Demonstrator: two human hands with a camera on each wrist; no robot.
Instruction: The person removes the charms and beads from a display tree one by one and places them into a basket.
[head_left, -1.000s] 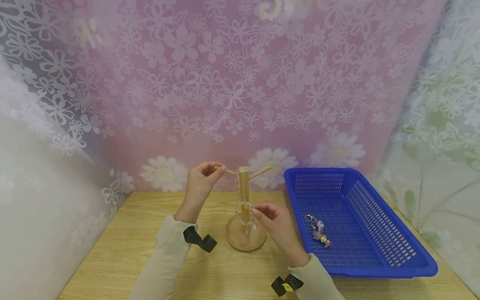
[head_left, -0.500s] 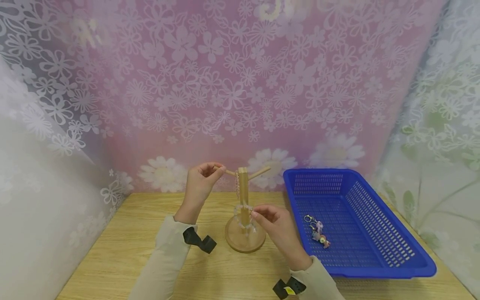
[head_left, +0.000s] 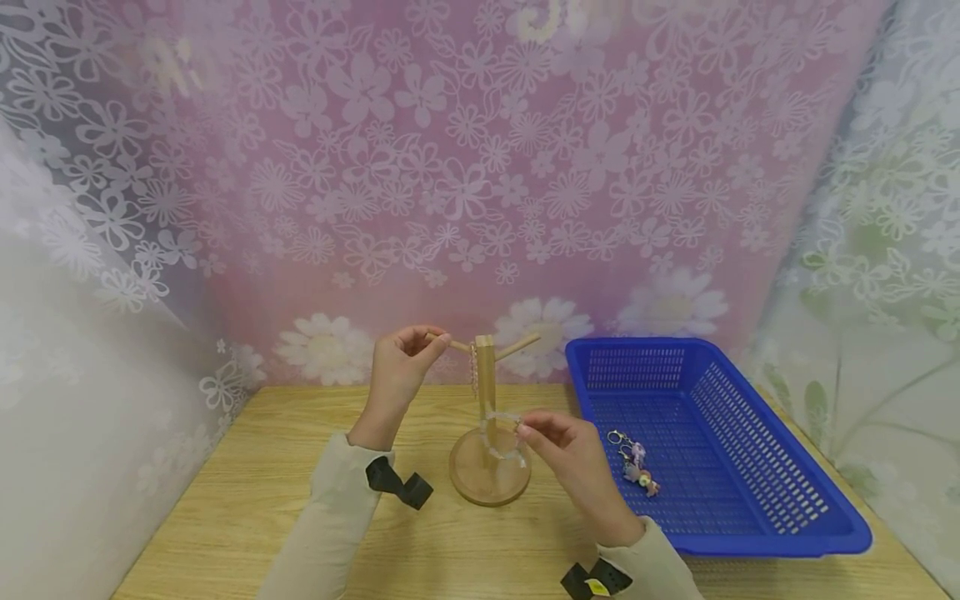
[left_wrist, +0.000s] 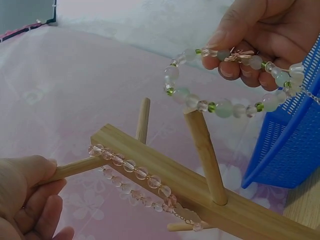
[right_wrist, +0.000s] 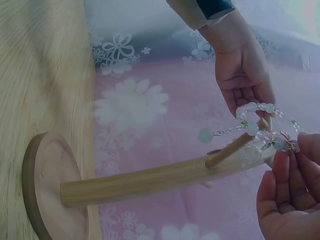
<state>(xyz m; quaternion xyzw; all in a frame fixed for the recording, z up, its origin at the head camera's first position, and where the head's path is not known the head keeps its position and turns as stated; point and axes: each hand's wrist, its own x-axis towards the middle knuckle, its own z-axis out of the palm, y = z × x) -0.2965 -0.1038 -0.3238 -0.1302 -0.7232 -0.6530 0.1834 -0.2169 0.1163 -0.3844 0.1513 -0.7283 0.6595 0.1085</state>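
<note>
Ideally, while the left hand [head_left: 401, 367] grips an upper peg of the wooden stand [head_left: 487, 400], the right hand [head_left: 562, 454], pinching the green-beaded bracelet [left_wrist: 225, 80], keeps its loop wide over the front peg [left_wrist: 204, 150].

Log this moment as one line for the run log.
left hand: holds stand peg | right hand: pinches bead bracelet at front peg | keychains: in blue basket

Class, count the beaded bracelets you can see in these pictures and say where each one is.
2. A pink bracelet hangs on the stand's upper left peg, whose tip the left hand holds. A green-and-white bracelet is pinched in the right hand at a lower peg. None appear hidden.
</note>
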